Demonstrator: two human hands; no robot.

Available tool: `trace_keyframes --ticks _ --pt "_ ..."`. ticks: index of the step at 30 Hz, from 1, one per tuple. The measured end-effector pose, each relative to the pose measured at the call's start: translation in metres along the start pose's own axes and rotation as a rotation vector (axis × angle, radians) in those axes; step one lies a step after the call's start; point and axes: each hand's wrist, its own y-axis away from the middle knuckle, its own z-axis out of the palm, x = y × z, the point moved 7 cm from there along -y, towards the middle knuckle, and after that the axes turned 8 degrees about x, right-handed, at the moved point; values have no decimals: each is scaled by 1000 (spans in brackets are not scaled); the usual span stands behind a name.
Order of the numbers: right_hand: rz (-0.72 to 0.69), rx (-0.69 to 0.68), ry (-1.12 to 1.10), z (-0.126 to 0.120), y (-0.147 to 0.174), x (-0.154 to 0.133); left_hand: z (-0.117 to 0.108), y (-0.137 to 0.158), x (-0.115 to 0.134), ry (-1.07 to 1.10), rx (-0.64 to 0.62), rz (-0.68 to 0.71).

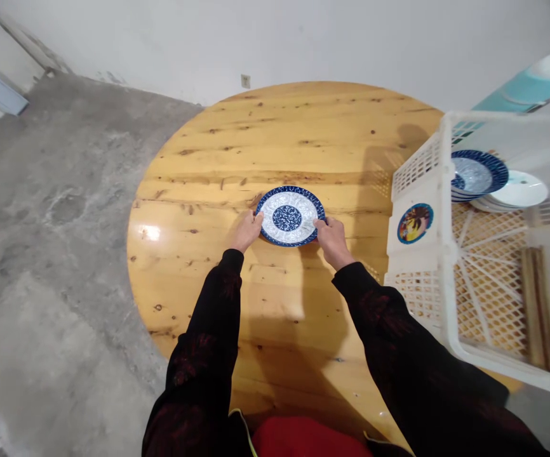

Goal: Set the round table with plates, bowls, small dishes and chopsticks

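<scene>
A round plate (288,218) with a blue patterned rim and a dark blue centre is at the middle of the wooden table (199,190). My left hand (247,231) grips its left edge, thumb on top of the rim. On the opposite side my right hand (332,241) holds the lower right edge in the same way. The fingers under the plate are hidden. Whether the plate touches the tabletop or is held just above it, I cannot tell.
A white plastic basket (448,254) stands at the right, holding blue-rimmed dishes (479,172), white bowls (523,189) and a bundle of wooden sticks (539,308). Behind it leans a turquoise cylinder (517,89). A white wall (174,44) borders the table's far side.
</scene>
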Motion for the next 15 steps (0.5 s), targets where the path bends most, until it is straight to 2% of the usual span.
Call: trace_keyframes --ticks 4,7,11,15 --pt "-161 114 93 -34 43 -8 -13 18 -8 105 101 -53" --pt "-285 36 93 -54 100 3 -24 35 -11 195 187 -54" --pt "-185 -224 4 -66 182 62 -35 65 -11 295 228 10" --pt "-3 -387 -23 -73 247 130 -48 112 -14 290 232 70"
